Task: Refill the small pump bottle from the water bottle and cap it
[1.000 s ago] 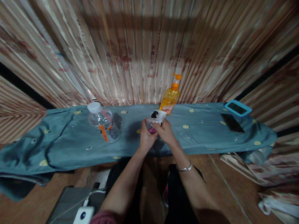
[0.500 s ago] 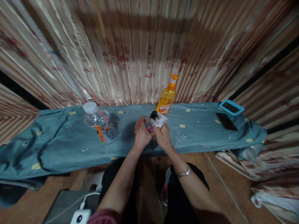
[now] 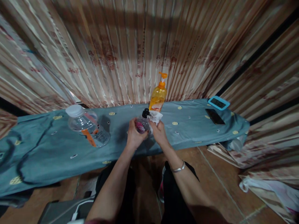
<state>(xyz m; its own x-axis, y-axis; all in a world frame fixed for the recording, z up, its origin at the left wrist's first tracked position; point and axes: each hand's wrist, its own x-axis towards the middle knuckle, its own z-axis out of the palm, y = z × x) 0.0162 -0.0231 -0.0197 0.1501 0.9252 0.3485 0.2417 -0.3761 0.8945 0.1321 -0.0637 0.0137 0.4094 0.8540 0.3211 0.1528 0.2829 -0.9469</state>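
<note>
Since the earlier frames my view has swung right and tipped a little, so the whole bench has slid left, and the left hand [image 3: 135, 137], which half a second ago had its fingers loose, has wrapped back round the small bottle [image 3: 141, 125].

From the head camera, the only view I have: the small clear bottle with the black cap and pink label stands at the front middle of the blue cloth [image 3: 58, 149], just in front of the orange pump bottle [image 3: 158, 97]. My left fingers are curled closed around its body. My right hand [image 3: 160, 133] pinches a crumpled white tissue [image 3: 154, 117] against the bottle's shoulder, fingers closed on it. To wipe well, I judge I should hold the bottle firm and turn it under the tissue. A big water bottle [image 3: 87, 126] lies well apart to the left; a phone [image 3: 215, 116] and a blue clock [image 3: 218, 102] sit far right
</note>
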